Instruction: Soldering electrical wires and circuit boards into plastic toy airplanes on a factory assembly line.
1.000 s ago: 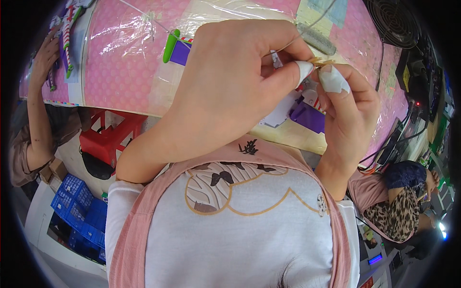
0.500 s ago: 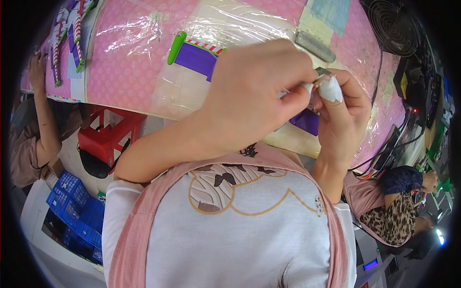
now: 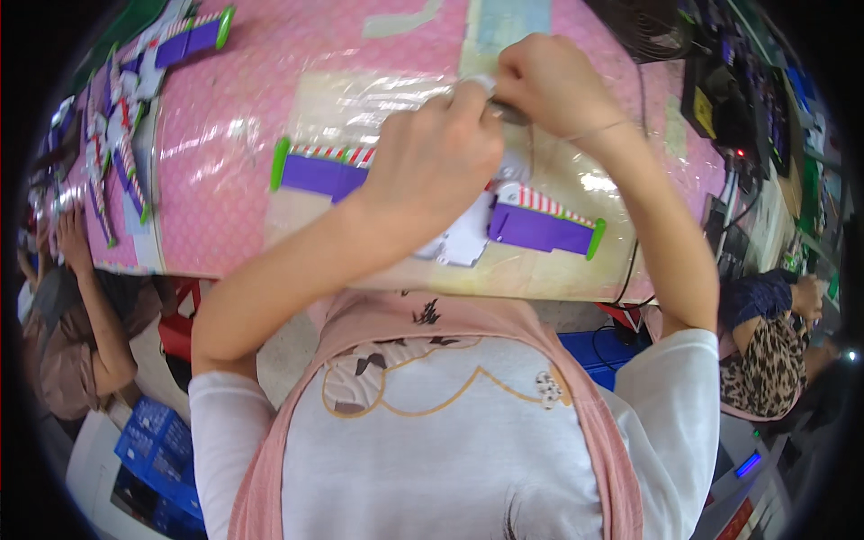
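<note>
Both hands meet over the far middle of the table. My left hand (image 3: pixel 436 148) is closed, its fingertips against my right hand (image 3: pixel 558 85), which is curled with its fingers hidden. A bit of white material (image 3: pixel 486 81) shows where the fingertips meet, and a small dark grey piece (image 3: pixel 511 113) shows just under them; what each hand grips is hidden. Below the hands lies a winged toy part (image 3: pixel 544 225), with a white body, purple wings, red-and-white stripes and green tips. My left hand and forearm cover part of it.
More winged toy parts (image 3: pixel 193 40) lie on the pink, plastic-covered table (image 3: pixel 234 171) at the far left. A dark fan (image 3: pixel 643 27) and cables stand at the far right. Another person's hand (image 3: pixel 72 238) rests at the left; another person (image 3: pixel 765 351) sits at the right.
Both hands have moved farther from me and to the left. The winged toy part, mostly covered before, now shows both wings. My right thumb with its white covering has turned out of sight.
</note>
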Motion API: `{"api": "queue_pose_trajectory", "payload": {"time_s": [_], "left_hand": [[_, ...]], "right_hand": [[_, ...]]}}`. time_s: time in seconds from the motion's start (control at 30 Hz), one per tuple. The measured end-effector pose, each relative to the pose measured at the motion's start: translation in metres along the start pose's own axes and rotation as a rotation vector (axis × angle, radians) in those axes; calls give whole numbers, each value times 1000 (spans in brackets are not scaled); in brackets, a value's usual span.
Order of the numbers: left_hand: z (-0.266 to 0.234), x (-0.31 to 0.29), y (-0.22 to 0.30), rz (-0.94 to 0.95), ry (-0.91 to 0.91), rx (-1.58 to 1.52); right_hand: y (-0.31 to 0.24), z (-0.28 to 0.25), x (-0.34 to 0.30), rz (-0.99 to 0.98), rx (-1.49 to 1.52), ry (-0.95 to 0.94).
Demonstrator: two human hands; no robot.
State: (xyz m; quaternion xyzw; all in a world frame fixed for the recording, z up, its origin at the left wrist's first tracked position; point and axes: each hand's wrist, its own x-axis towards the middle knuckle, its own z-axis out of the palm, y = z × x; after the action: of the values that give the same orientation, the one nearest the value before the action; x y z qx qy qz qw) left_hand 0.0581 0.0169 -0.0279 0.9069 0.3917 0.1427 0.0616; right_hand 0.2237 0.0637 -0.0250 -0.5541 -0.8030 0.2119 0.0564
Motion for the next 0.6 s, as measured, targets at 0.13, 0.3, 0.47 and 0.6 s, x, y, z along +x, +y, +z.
{"api": "queue_pose_trajectory", "payload": {"time_s": [0.13, 0.3, 0.47, 0.6], "left_hand": [[-21, 7, -1, -86, -206, -156], [-46, 4, -28, -323, 23, -887], [-54, 5, -26, -196, 122, -484], [-67, -14, -18, -213, 93, -411]], "right_hand": [[-1, 10, -18, 134, -7, 192], [86, -19, -75, 445, 1482, 968], [196, -46, -116, 557, 1415, 1284], [118, -33, -135, 623, 1070, 1505]]}}
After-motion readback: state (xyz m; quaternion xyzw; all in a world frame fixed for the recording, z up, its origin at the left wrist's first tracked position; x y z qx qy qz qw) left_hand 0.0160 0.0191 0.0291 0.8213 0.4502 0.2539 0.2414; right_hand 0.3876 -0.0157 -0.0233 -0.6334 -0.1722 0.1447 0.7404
